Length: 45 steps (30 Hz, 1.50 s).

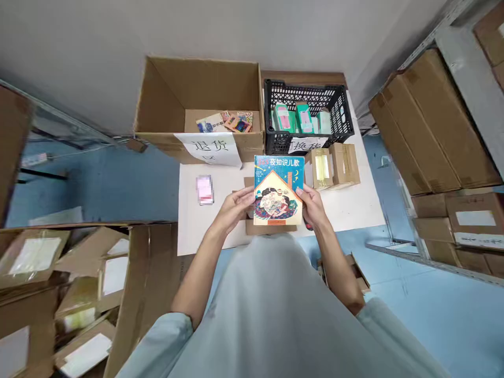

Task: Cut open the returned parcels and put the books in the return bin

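1. The left hand is nearly closed around the left edge of the book, its fingertips against the edge.
2. The right hand grips the book's right edge, thumb on the cover, the other fingers mostly hidden.
3. The book is between both hands, cover up toward the wearer; whether its lower edge touches anything, I cannot tell.
4. Just below the book shows some brown cardboard, partly covered, over the white-topped table.
5. Left of the book lies a small blurred-out item; right and slightly beyond stand two small cartons.
6. Beyond the book, to the left, is a big labelled box with books inside; beyond and rightward, a black crate with green boxes.
7. The step in hand looks like viewing the cover. Any shift from here calls for an even two-edge grip and, farther back, height enough to clear the big box's front wall.
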Available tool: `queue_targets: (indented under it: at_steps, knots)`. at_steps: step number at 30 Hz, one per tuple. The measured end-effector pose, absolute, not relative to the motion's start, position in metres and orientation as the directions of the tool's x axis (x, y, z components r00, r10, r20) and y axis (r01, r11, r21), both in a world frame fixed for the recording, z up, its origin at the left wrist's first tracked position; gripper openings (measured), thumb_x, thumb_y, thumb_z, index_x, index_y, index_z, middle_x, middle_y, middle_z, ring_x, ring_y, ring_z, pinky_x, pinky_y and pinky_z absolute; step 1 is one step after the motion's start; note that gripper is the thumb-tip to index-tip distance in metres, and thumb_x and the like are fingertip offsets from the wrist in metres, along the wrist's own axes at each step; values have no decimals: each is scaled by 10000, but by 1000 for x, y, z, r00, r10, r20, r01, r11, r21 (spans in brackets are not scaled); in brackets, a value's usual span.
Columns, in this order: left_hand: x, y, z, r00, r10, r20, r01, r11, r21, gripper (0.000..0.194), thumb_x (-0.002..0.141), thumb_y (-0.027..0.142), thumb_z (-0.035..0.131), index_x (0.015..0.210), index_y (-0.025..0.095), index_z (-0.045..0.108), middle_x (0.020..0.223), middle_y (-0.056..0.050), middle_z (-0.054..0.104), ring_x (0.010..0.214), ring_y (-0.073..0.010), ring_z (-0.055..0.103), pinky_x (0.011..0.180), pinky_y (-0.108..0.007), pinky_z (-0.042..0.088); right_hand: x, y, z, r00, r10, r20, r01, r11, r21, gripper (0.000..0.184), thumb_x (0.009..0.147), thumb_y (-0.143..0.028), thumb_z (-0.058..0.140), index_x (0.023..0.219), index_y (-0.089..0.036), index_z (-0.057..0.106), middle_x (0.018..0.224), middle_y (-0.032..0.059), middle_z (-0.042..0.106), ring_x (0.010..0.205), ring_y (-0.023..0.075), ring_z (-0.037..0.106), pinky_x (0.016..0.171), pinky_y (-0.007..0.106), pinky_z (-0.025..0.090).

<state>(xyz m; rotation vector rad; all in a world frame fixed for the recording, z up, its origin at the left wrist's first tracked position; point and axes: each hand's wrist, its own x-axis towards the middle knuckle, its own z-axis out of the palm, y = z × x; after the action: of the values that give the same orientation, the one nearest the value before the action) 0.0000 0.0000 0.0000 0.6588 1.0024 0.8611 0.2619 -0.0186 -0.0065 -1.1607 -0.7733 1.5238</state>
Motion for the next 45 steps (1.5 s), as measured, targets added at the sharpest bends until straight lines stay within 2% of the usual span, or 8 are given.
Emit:
queue_targets:
  at_steps: [10, 16, 23, 26, 32, 37, 42, 45]
  knots:
    - [7, -2, 6, 304, 861, -408, -195, 475, 858, 727, 585, 613, 1103, 1100, 151, 878, 1093, -155, 889, 1032, -355, 857, 929, -434, 705, 263, -16, -4, -77, 946, -315, -236, -324, -916, 686, 788, -790, 915, 1206, -253, 825, 1156, 46, 892, 1095, 314, 846, 912, 392, 695]
    - [6, 4, 6, 276, 912, -304, -167, 357, 919, 770, 594, 623, 1101, 1164, 152, 884, 1204, -160, 878, 1170, -393, 834, 1081, -525, 672, 273, -6, 8, -175, 978, -116, -62, -129, -990, 628, 906, -686, 895, 1374, -280, 796, 1387, 55, 841, 1319, 314, 778, 1170, 456, 636]
    - [-12, 8, 15, 212, 952, 222, 59, -239, 969, 267, 974, 529, 881, 1067, 283, 929, 1367, -98, 842, 1541, -364, 646, 1361, -642, 444, 280, -15, 25, -187, 958, 219, 161, 250, -955, 313, 1054, -581, 787, 1238, -350, 891, 1427, 46, 832, 1529, 329, 664, 1369, 577, 464]
    - [-17, 7, 19, 215, 926, 309, 92, -334, 938, 183, 1053, 449, 806, 1121, 326, 922, 1387, -69, 836, 1534, -332, 656, 1323, -640, 501, 277, -20, 26, -183, 946, 269, 153, 297, -943, 259, 1094, -525, 751, 1282, -404, 882, 1444, 21, 826, 1546, 313, 653, 1378, 599, 455]
    - [-18, 8, 20, 199, 943, 269, 127, -296, 947, 229, 1042, 496, 808, 1116, 310, 919, 1344, -77, 852, 1471, -333, 704, 1297, -623, 538, 273, -21, 21, -177, 954, 242, 132, 266, -955, 303, 1116, -513, 715, 1366, -411, 854, 1468, 17, 814, 1539, 298, 660, 1364, 553, 483]
    - [-24, 10, 15, 259, 958, 122, 160, -167, 973, 420, 960, 580, 869, 1201, 238, 901, 1320, -130, 852, 1335, -353, 775, 1242, -545, 586, 275, -21, 7, -148, 977, 152, 166, 175, -970, 643, 1085, -539, 746, 1687, -362, 604, 1489, 62, 802, 1459, 293, 714, 1339, 531, 486]
    - [-28, 7, 6, 251, 966, -59, 143, 24, 989, 856, 944, 630, 860, 1653, 218, 616, 1254, -121, 837, 928, -215, 824, 878, -338, 695, 269, -23, -2, -79, 996, 44, 193, 59, -979, 841, 1086, -568, 713, 1816, -330, 370, 1372, 69, 832, 1185, 232, 781, 1189, 455, 594]
    - [-27, 3, 5, 269, 957, -104, 135, 69, 988, 763, 999, 593, 801, 1646, 227, 627, 1152, -104, 836, 754, -158, 760, 707, -272, 661, 269, -23, 2, -69, 998, 3, 202, 17, -979, 630, 1132, -578, 618, 1711, -339, 558, 1426, 72, 809, 1187, 233, 769, 1163, 451, 609]
